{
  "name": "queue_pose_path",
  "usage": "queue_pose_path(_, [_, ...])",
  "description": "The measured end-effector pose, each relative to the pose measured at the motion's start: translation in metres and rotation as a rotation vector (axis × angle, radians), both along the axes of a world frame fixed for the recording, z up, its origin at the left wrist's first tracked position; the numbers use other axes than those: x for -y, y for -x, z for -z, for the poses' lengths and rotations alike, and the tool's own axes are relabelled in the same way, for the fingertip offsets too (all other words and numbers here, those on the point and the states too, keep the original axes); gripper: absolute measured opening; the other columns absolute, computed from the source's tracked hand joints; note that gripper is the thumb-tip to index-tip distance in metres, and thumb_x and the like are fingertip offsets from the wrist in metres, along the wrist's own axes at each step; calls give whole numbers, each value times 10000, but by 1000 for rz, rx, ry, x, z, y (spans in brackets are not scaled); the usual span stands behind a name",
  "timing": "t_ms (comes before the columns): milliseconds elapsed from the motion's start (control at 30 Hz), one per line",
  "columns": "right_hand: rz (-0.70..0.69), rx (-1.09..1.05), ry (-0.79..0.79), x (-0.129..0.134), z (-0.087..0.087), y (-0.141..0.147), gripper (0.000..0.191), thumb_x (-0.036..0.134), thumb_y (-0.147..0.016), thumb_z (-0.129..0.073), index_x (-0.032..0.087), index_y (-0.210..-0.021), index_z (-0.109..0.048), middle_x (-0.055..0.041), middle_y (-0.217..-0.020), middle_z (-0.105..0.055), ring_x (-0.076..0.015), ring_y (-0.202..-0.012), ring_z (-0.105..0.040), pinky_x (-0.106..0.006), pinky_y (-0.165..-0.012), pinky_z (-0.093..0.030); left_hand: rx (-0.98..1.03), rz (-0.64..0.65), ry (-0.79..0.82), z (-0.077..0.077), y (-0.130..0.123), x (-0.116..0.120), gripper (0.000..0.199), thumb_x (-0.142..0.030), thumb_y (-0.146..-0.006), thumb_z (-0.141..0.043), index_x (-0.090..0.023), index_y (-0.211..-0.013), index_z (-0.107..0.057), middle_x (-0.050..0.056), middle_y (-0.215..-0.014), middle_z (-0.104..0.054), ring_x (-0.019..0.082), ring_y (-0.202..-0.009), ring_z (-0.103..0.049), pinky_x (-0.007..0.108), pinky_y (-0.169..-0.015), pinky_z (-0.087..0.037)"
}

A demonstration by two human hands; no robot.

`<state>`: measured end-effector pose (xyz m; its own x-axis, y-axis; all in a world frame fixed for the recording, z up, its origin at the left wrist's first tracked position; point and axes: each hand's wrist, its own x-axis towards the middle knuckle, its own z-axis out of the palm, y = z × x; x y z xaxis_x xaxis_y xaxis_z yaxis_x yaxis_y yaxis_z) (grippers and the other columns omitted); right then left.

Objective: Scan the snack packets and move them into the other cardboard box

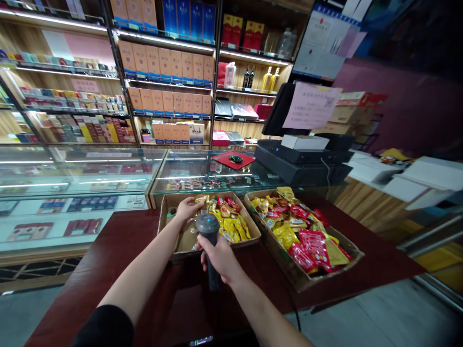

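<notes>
While the right hand wraps around the dark scanner, the left hand is over the left box, its bent fingers by a gold packet; I can't tell if they grip it. Red-brown counter lies left of that box, and a fuller box sits close on its right.

Smooth plastic scanner, glossy packets, cardboard boxes

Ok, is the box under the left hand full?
Partly full: bare cardboard shows on the left of the box, while yellow and red packets crowd its right.
</notes>
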<state>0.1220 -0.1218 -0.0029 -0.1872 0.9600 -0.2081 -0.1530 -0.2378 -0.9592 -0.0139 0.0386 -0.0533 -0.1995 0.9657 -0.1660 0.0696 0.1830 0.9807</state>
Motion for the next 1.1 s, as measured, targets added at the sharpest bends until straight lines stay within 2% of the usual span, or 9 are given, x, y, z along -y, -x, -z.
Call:
queue_pose_path(167, [28,36,-49,8,9,5,370,488,-688,-667,182,-827,-512,34,-628,-583,-66,-349,-465,-184,-285,-382,73,-27,-18,-4,-2,2,694,-452,-510,-834,-166,-1077,-553,31,-786,-688,112,-577,-609,187,-492,-432])
queue_pose_path(300, [49,62,-25,6,5,3,375,496,-684,-668,187,-814,-501,46,-573,-559,-69,-339,-446,-190,-290,-378,117,-12,-10,-7,-2,4,612,-417,-521,-841,-168,-1010,-569,44,-813,-692,114,-590,-614,180,-483,-431])
queue_pose_path(433, [68,76,-10,6,1,1,391,511,-668,-675,187,-805,-505,49,-547,-554,-71,-333,-432,-197,-291,-374,158,-24,9,-7,-2,4,649,-395,-525,-847,-171,-1057,-550,56,-846,-697,124,-620,-629,184,-500,-441])
queue_pose_path(633, [54,40,-30,6,4,0,363,472,-653,-690,187,-777,-502,49,-608,-557,-58,-348,-432,-186,-286,-365,117,-13,19,-4,1,2,730,-464,-480,-841,-189,-1083,-536,14,-804,-683,102,-568,-602,181,-485,-411])
queue_pose_path(833, [55,31,-15,5,7,0,329,415,-662,-670,190,-812,-483,51,-612,-561,-58,-349,-428,-186,-286,-365,121,-4,11,-2,1,1,676,-441,-510,-834,-184,-1064,-545,24,-820,-680,86,-538,-573,161,-435,-360])
queue_pose_path(967, [50,32,-10,5,8,0,314,405,-668,-660,191,-815,-484,51,-598,-551,-63,-351,-429,-188,-288,-367,142,-8,-5,0,2,0,672,-418,-507,-841,-169,-1064,-558,44,-831,-684,111,-580,-602,179,-465,-409])
queue_pose_path(1100, [47,29,-12,6,8,-1,301,403,-678,-652,185,-819,-500,50,-589,-545,-64,-359,-429,-187,-293,-370,164,28,-51,1,4,0,609,-409,-487,-852,-161,-985,-602,62,-835,-686,146,-645,-630,221,-539,-477])
